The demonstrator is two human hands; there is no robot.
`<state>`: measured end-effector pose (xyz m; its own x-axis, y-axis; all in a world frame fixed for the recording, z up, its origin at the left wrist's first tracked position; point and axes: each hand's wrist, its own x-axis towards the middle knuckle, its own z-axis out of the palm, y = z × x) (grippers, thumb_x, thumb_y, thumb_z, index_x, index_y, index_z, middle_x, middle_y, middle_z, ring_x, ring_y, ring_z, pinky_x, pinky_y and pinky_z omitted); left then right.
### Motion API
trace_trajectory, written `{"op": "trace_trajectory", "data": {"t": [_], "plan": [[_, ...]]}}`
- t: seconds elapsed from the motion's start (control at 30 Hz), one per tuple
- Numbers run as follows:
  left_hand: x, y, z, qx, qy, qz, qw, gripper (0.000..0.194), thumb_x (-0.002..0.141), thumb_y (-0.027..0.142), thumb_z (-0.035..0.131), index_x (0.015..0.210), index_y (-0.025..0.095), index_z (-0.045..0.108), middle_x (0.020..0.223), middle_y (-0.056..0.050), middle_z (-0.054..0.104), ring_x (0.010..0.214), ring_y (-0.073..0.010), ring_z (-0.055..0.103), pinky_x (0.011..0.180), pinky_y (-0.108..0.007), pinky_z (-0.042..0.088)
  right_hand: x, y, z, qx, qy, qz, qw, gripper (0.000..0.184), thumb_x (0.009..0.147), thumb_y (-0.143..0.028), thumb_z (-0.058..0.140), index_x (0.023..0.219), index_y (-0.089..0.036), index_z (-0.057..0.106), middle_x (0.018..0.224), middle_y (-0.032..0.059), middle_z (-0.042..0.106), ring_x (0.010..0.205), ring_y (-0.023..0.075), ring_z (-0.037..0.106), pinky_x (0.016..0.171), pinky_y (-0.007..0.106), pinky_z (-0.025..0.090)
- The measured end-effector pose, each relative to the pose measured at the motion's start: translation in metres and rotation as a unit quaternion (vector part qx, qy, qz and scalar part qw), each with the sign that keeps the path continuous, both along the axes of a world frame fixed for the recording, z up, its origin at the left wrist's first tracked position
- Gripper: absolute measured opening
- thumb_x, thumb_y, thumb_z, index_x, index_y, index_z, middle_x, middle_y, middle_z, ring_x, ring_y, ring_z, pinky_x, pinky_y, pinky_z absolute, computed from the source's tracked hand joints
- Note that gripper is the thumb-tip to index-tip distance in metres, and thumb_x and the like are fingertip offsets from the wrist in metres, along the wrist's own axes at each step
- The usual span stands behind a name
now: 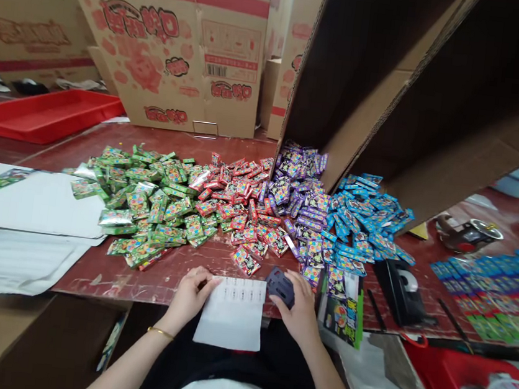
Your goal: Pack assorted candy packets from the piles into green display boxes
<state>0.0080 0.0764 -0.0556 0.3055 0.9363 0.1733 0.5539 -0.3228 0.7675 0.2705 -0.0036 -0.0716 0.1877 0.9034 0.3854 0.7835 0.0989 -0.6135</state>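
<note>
The left hand (189, 294) pinches the left edge of a white paper sheet (233, 313) hanging over the near edge of the counter (147, 278). The right hand (299, 306) closes around a dark handheld device (280, 285) touching the sheet's top right corner. Green (146, 203), red (237, 207), purple (298, 202) and blue packets (362, 222) lie heaped just beyond.

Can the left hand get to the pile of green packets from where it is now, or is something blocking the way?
Probably yes. The left hand rests on the white paper sheet at the table edge, and only bare red tabletop lies between it and the green packets. Nothing stands between them.
</note>
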Motion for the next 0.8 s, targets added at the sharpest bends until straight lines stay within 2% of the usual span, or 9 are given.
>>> {"op": "trace_trajectory", "data": {"t": [0.1,0.17,0.3,0.37,0.43,0.5,0.6,0.7,0.8], "plan": [[0.002,0.002,-0.005,0.024,0.031,0.015,0.999,0.029,0.083,0.039,0.053,0.064,0.020,0.063,0.071,-0.003,0.057,0.073,-0.0209,0.053,0.073,-0.033,0.040,0.002,0.004,-0.009,-0.024,-0.013,0.028,0.999,0.040,0.080,-0.029,0.059,0.118,-0.021,0.050,0.119,0.0113,0.057,0.112,0.0303,0.050,0.095,0.049,0.038],[0.004,0.000,-0.006,0.033,0.051,0.029,0.998,0.028,0.082,0.039,0.055,0.063,0.021,0.064,0.072,-0.003,0.058,0.073,-0.0211,0.052,0.073,-0.034,0.039,0.003,0.006,-0.008,-0.022,0.012,0.020,0.999,0.039,0.080,-0.027,0.058,0.118,-0.021,0.049,0.117,0.0111,0.058,0.109,0.0300,0.052,0.094,0.050,0.040],[0.019,-0.008,-0.008,0.034,0.086,0.067,0.993,0.024,0.081,0.038,0.058,0.064,0.021,0.066,0.080,-0.003,0.059,0.081,-0.0230,0.051,0.076,-0.037,0.035,0.007,0.003,0.019,0.035,0.104,-0.049,0.993,0.044,0.080,-0.031,0.058,0.122,-0.020,0.046,0.119,0.0129,0.055,0.110,0.0298,0.052,0.094,0.048,0.042],[0.033,-0.011,-0.008,0.030,0.098,0.076,0.992,0.024,0.081,0.038,0.058,0.066,0.022,0.067,0.084,-0.003,0.060,0.085,-0.0239,0.050,0.079,-0.040,0.033,0.005,-0.002,0.035,0.025,0.139,-0.011,0.990,0.048,0.079,-0.028,0.059,0.124,-0.022,0.044,0.124,0.0118,0.053,0.115,0.0286,0.050,0.098,0.046,0.041],[0.047,-0.013,-0.007,0.028,0.106,0.076,0.991,0.025,0.083,0.039,0.057,0.067,0.022,0.068,0.086,-0.003,0.060,0.087,-0.0246,0.050,0.079,-0.041,0.032,-0.002,-0.008,0.043,-0.036,0.150,0.081,0.985,0.052,0.076,-0.020,0.060,0.125,-0.025,0.044,0.127,0.0091,0.051,0.118,0.0267,0.048,0.101,0.043,0.039],[0.056,-0.013,-0.006,0.028,0.113,0.074,0.990,0.027,0.084,0.040,0.055,0.068,0.022,0.068,0.087,-0.004,0.060,0.089,-0.0253,0.049,0.079,-0.041,0.031,-0.013,-0.013,0.039,-0.096,0.139,0.157,0.973,0.057,0.072,-0.012,0.060,0.125,-0.027,0.046,0.128,0.0073,0.052,0.119,0.0258,0.047,0.103,0.043,0.037],[0.060,-0.009,-0.003,0.029,0.122,0.067,0.990,0.026,0.085,0.039,0.055,0.070,0.022,0.069,0.088,-0.004,0.060,0.089,-0.0257,0.049,0.078,-0.041,0.031,-0.024,-0.016,0.021,-0.125,0.118,0.192,0.966,0.060,0.068,-0.008,0.058,0.124,-0.025,0.047,0.127,0.0082,0.053,0.121,0.0263,0.045,0.104,0.044,0.035],[0.057,-0.006,-0.001,0.028,0.128,0.041,0.991,0.020,0.084,0.035,0.057,0.072,0.022,0.067,0.087,-0.003,0.060,0.089,-0.0248,0.051,0.078,-0.040,0.034,-0.026,-0.006,0.014,-0.115,0.101,0.168,0.974,0.062,0.067,-0.013,0.063,0.126,-0.023,0.044,0.131,0.0102,0.049,0.122,0.0277,0.044,0.103,0.044,0.036],[0.057,-0.013,0.002,0.036,0.139,0.025,0.989,0.013,0.083,0.031,0.059,0.078,0.021,0.066,0.088,-0.004,0.061,0.089,-0.0248,0.054,0.077,-0.040,0.038,-0.029,0.023,0.026,-0.069,0.064,0.108,0.990,0.036,0.076,-0.023,0.059,0.111,-0.021,0.052,0.117,0.0116,0.059,0.111,0.0278,0.053,0.094,0.043,0.042]]}}
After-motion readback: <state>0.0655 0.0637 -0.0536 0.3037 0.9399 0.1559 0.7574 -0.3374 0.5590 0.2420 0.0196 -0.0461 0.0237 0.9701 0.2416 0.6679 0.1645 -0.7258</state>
